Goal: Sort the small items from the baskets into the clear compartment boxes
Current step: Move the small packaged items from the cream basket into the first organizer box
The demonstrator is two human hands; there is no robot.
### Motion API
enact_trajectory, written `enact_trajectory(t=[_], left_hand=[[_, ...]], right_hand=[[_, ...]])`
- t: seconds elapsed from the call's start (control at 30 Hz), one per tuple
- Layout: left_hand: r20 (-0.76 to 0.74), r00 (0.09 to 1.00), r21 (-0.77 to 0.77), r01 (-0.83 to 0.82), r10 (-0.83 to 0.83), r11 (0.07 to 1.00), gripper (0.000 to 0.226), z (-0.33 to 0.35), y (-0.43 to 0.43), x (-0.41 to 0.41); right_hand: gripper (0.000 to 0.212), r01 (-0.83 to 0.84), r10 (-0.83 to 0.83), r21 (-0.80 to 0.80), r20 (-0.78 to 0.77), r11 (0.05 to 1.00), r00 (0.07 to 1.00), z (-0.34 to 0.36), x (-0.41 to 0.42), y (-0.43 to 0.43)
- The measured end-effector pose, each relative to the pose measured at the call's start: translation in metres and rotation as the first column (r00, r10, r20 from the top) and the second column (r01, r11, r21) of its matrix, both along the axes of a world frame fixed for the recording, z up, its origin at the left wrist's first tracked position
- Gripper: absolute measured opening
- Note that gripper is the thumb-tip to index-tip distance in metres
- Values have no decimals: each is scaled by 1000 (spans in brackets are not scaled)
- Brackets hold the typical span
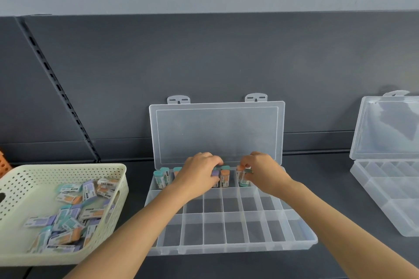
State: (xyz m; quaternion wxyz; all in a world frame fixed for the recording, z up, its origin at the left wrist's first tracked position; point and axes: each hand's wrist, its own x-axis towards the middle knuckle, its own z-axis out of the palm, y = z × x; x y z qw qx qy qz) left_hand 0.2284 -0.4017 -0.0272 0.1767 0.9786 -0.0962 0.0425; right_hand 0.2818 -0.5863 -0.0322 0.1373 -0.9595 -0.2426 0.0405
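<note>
A clear compartment box [231, 248] lies open in front of me, its lid [216, 133] leaning on the back wall. Small sleeved erasers [161, 179] in teal, orange and purple stand upright in its far row. My left hand [199, 174] rests over that row, fingers closed on a purple-topped eraser [215, 176]. My right hand [263, 172] pinches a teal and orange eraser [243, 178] in a cell further right. A cream perforated basket [68, 167] at left holds several loose erasers [68, 217].
A second clear compartment box [385, 188] stands open at the right edge, nothing visible in its cells. An orange basket corner [4, 163] shows at far left. The near rows of the middle box hold nothing. Dark shelf and back panel surround everything.
</note>
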Motion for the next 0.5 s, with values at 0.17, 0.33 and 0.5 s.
enact_trajectory(t=[0.17,0.33,0.5], left_hand=[[-10,1000,-5,9,-9,1000,31,0,0,-4],[11,1000,-8,5,-5,1000,34,3,3,-5],[10,1000,-1,-1,1,1000,38,7,9,-7]], right_hand=[[19,13,-13,-14,-5,1000,1000,0,0,2],[20,51,-51,-4,4,999,999,-2,-3,4],[32,29,-28,-23,14,999,999,5,-6,6]])
